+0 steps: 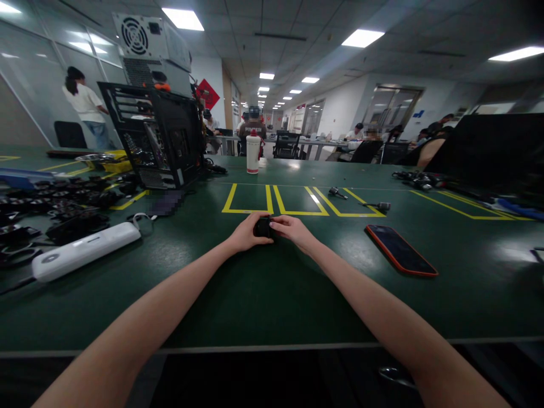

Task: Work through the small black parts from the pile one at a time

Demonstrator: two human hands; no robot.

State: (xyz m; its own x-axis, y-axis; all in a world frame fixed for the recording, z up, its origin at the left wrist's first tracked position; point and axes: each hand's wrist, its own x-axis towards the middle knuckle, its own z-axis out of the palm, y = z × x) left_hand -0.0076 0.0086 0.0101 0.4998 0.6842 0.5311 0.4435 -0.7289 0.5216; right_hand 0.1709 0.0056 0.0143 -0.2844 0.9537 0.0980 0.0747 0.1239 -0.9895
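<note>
A small black block-like part (262, 228) is held just above or on the green table (272, 294), in front of the yellow tape outlines. My left hand (247, 232) wraps around it from the left, thumb below and fingers over the top. From the right, the fingertips of my right hand (292, 229) pinch at its side. Whether they grip the part itself or something small on it, I cannot make out. Farther back on the right lie a short black piece with a plug-like end (338, 193) and a black screwdriver-like piece (378, 205).
An orange-edged phone (400, 250) lies to the right. A white power strip (87, 249) and piled black parts (63, 204) occupy the left. Behind them stands an open computer case (165, 136). A white cup (253, 154) is at the far edge; people sit beyond.
</note>
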